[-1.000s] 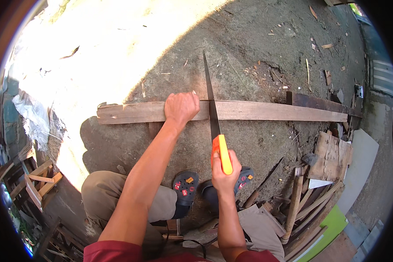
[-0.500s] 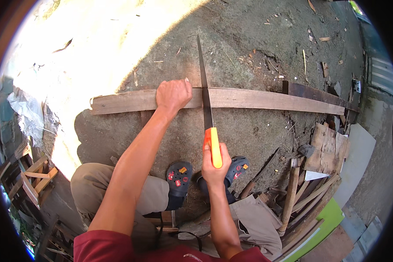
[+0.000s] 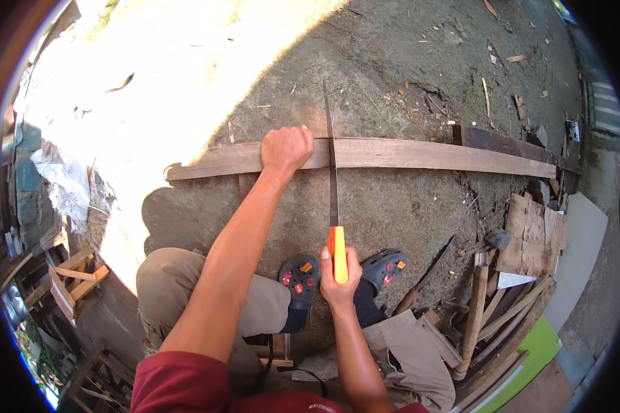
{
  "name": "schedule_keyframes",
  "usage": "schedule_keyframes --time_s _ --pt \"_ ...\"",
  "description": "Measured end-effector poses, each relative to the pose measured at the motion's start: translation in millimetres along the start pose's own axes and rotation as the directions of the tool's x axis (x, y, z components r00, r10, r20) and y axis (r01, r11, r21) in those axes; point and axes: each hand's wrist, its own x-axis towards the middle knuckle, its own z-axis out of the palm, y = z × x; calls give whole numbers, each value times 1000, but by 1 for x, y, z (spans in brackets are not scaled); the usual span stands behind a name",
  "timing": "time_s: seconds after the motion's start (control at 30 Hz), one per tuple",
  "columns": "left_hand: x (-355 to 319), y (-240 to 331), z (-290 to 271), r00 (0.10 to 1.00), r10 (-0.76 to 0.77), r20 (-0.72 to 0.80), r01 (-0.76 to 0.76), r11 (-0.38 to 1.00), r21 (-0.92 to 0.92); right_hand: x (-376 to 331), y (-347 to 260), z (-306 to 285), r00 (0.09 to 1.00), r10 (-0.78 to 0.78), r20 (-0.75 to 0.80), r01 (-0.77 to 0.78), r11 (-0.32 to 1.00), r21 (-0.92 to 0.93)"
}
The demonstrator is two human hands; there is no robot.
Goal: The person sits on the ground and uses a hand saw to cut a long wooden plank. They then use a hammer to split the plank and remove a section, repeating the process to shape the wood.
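A long wooden board (image 3: 406, 155) lies crosswise in front of me, raised a little off the ground. My left hand (image 3: 287, 149) is closed over the board, gripping it just left of the saw. In my right hand (image 3: 341, 279) is the orange and yellow handle of a hand saw (image 3: 333, 186). The saw's dark blade crosses the board, its tip pointing away from me. Where the blade meets the wood, I cannot tell how deep it sits. My fingers' undersides are hidden in both grips.
A dark wood piece (image 3: 510, 146) lies behind the board's right end. A machete-like knife (image 3: 427, 275) rests on the ground right of my clogs (image 3: 300, 283). Scrap wood (image 3: 530, 234) and a green panel (image 3: 530, 351) are piled at right. A small wooden frame (image 3: 76, 282) stands at left.
My right hand has pulled the saw back toward me, so less blade reaches past the board. The left hand keeps its place on the board; the whole view has shifted slightly.
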Motion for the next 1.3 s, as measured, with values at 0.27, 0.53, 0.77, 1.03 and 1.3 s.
schedule_keyframes --time_s 0.27,0.53,0.77,1.03,1.3 --pt "1 -8 -8 998 -12 60 15 998 -61 25 -29 -31 969 198 145 -197 980 -18" --pt "27 -30 -31 775 325 542 -178 935 -306 36 -72 -29 985 129 116 -116 987 -109" --pt "-17 11 -43 894 187 408 -225 973 48 -28 -23 -31 993 83 90 -73 992 -101" --pt "-74 0 -5 955 287 73 -296 928 225 -75 -56 -49 990 124 64 -113 982 -153" --pt "-55 8 -22 936 213 280 -238 970 58 -62 -79 -56 996 83 24 -76 974 -212"
